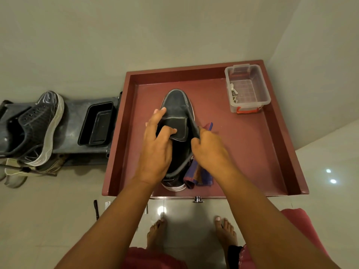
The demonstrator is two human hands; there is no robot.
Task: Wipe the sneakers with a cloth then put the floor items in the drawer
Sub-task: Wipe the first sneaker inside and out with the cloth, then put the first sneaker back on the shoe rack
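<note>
at frame centre, a black sneaker point(178, 117) sits inside the open maroon drawer point(252, 152); left hand point(157, 144) fingers curl around its strap, right hand point(209, 150) pinches its collar with a striped cloth point(198, 175) beneath; steady it, wipe evenly

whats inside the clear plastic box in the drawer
A bunch of keys lies against the left wall of the clear plastic box, in the drawer's far right corner. Nothing else shows through its ribbed floor; no lid covers it.
</note>
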